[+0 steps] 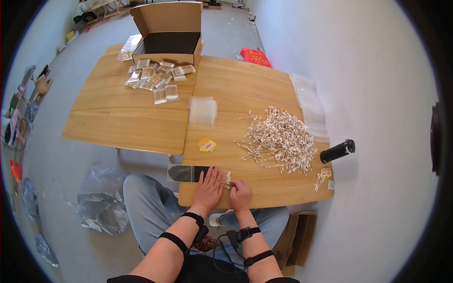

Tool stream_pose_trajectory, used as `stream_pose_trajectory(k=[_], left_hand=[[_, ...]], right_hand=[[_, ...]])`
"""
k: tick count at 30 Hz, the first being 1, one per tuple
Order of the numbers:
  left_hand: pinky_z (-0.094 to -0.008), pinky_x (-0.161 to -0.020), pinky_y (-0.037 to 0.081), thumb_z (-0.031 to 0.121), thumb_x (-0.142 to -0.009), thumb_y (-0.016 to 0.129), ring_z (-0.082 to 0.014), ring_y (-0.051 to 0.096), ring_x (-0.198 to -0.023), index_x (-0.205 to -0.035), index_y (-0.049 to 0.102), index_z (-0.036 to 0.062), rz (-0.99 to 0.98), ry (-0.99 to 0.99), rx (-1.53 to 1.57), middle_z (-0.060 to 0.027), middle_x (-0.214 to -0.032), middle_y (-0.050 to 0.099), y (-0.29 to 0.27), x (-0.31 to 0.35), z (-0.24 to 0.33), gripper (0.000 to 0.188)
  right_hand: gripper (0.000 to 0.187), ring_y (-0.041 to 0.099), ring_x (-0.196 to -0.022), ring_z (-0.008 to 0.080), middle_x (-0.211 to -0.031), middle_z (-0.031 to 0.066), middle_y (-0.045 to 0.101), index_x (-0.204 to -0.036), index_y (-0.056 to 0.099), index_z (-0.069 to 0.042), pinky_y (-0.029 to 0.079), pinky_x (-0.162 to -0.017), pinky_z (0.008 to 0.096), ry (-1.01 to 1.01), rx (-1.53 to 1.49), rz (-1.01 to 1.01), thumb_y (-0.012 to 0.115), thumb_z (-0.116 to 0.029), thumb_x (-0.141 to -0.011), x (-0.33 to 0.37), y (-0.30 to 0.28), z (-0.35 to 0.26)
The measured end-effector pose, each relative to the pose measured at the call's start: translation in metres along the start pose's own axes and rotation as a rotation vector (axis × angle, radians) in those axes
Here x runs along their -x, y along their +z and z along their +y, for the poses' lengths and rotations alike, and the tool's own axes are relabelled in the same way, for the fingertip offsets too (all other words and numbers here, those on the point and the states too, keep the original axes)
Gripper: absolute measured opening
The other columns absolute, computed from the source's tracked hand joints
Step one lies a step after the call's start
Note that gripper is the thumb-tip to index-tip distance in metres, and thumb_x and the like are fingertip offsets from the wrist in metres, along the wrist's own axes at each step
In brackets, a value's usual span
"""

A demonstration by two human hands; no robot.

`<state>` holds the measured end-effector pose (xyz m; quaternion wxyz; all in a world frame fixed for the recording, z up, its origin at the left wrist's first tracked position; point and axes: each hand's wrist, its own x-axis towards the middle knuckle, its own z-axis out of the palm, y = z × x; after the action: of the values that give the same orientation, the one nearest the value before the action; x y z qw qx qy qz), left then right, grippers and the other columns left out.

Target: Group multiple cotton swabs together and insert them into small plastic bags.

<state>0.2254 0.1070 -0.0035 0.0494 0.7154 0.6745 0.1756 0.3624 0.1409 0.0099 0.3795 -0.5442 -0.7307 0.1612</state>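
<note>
My left hand (209, 189) lies flat with fingers stretched out, over the right end of a black round-ended strip (184, 173) that sits in a clear plastic sleeve at the table's near edge. Just right of those fingers a row of cotton swabs (226, 177) lies side by side, white tips showing. Beside the row, my right hand (241, 195) is closed, its fingers curled at the swabs' ends; what its fingertips hold, if anything, is hidden. A large loose heap of cotton swabs (283, 140) spreads over the right side. Small yellow cards (207, 145) lie beyond my left hand.
Clear empty bags (203, 112) lie mid-table. Filled swab packs (152, 75) are piled before an open cardboard box (170, 43). A black cylinder (337, 151) stands by the right wall, near a small yellow pack (325, 173). Another cardboard box (302, 238) is below the table.
</note>
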Motion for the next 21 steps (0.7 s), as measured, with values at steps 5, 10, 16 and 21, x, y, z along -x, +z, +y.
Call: stream_pose_trajectory(k=[5,10,16,21], left_hand=[[-0.0473,-0.116,0.017,0.033,-0.094,0.048,-0.0269,0.027,-0.142,-0.141,0.042,0.0041,-0.003,0.009,0.010,-0.0129,-0.151,0.034,0.0014,-0.0016,0.0002,0.055],[-0.0470,-0.116,0.016,0.034,-0.095,0.047,-0.0264,0.027,-0.142,-0.141,0.041,0.0041,0.009,0.009,-0.009,-0.0127,-0.151,0.034,0.0001,-0.0002,-0.0016,0.056],[-0.0469,-0.116,0.016,0.034,-0.095,0.046,-0.0265,0.027,-0.142,-0.142,0.041,0.0044,-0.031,-0.006,-0.029,-0.0127,-0.151,0.034,0.0006,-0.0005,0.0008,0.056],[-0.0469,-0.116,0.017,0.033,-0.095,0.046,-0.0268,0.026,-0.142,-0.142,0.040,0.0049,-0.018,0.000,-0.003,-0.0127,-0.151,0.034,0.0011,-0.0004,0.0001,0.055]], right_hand=[[0.014,0.059,-0.075,0.0314,-0.076,0.0107,0.060,-0.077,0.066,-0.008,0.048,-0.067,0.0409,0.007,-0.005,0.000,0.056,0.000,-0.070,-0.0004,-0.0002,0.0026],[0.013,0.058,-0.073,0.0317,-0.074,0.0106,0.059,-0.074,0.065,-0.007,0.047,-0.067,0.0414,-0.007,0.002,-0.018,0.056,0.001,-0.069,0.0001,-0.0002,0.0015],[0.018,0.058,-0.075,0.0315,-0.076,0.0106,0.059,-0.079,0.066,-0.007,0.047,-0.067,0.0412,0.010,-0.012,0.028,0.055,0.002,-0.069,-0.0007,0.0011,0.0004],[0.018,0.058,-0.075,0.0313,-0.076,0.0107,0.059,-0.080,0.066,-0.008,0.047,-0.067,0.0413,-0.004,0.003,-0.006,0.055,0.001,-0.069,-0.0015,0.0002,0.0009]])
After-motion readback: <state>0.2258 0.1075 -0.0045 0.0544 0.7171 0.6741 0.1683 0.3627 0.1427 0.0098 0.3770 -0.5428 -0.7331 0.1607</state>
